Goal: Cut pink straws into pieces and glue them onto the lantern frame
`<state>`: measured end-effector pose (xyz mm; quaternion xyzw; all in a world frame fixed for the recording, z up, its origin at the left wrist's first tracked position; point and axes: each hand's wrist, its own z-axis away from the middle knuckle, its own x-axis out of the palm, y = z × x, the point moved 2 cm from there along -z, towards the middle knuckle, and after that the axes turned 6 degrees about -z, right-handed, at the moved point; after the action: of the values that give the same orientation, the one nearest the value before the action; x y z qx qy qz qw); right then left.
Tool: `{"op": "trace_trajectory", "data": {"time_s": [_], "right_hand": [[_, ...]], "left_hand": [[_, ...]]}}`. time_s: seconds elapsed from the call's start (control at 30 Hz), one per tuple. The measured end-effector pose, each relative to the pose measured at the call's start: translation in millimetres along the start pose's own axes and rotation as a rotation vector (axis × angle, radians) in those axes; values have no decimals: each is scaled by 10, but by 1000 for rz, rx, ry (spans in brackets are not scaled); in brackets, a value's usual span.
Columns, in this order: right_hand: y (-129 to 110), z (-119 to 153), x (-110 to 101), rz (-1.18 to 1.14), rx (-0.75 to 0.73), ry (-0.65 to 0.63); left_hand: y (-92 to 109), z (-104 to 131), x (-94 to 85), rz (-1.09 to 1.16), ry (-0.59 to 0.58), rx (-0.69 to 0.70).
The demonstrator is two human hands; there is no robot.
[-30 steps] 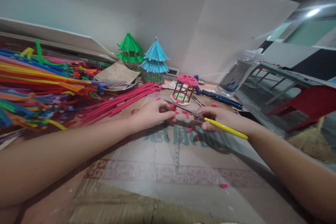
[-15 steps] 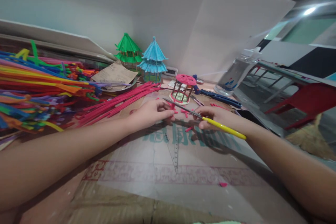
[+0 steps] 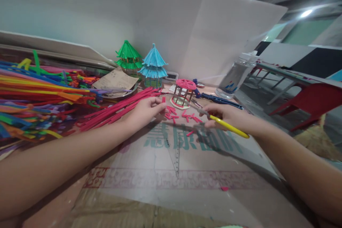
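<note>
My left hand (image 3: 149, 111) is closed, thumb against fingers, around a short upright piece of pink pipe cleaner (image 3: 164, 99). In my right hand (image 3: 223, 114) are scissors with yellow handles (image 3: 229, 127), their blades pointing left, apart from my left hand. Between the hands, several short cut pink pieces (image 3: 186, 115) lie scattered on the table mat. Just behind them stands a small pavilion frame (image 3: 186, 84) with a pink spoked top, brown posts and a pale base. Long pink pipe cleaners (image 3: 117, 108) lie in a bunch beside my left hand.
Green (image 3: 127, 55) and blue (image 3: 153, 62) model pavilions stand at the back. Multicoloured pipe cleaners (image 3: 40, 85) are heaped at left. A clear water jug (image 3: 232, 78) and dark blue pliers-like tool (image 3: 221, 99) lie back right. A triangular ruler (image 3: 177, 156) rests in front.
My left hand has moved slightly left, away from the scissors, with the pink piece. The scissor blades no longer reach that piece; more cut pieces show between the hands. The view shifted a little.
</note>
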<state>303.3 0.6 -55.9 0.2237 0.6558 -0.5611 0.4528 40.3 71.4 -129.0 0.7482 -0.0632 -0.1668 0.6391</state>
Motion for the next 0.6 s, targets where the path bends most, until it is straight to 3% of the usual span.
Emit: {"op": "trace_trajectory", "data": {"time_s": [0.13,0.3,0.37,0.47,0.53,0.6], "right_hand": [[-222,131,219,130,-8,-155],[-421,216,527,208,-149,-140],[-438,216,566,291,-223,-81],[-392,174,584,303,-323,149],[-326,121,627,144,-381,283],[-255,55,707,-73,-422,338]], "left_hand": [[-38,-83,-81,-30,97,42],[64,-15,-69,-265,118,121],[135,71,-18,-344,69,140],[233,239,109,-450,-49,228],[272,343,200,-497,-93,317],[276,411,283,-540,-172,369]]}}
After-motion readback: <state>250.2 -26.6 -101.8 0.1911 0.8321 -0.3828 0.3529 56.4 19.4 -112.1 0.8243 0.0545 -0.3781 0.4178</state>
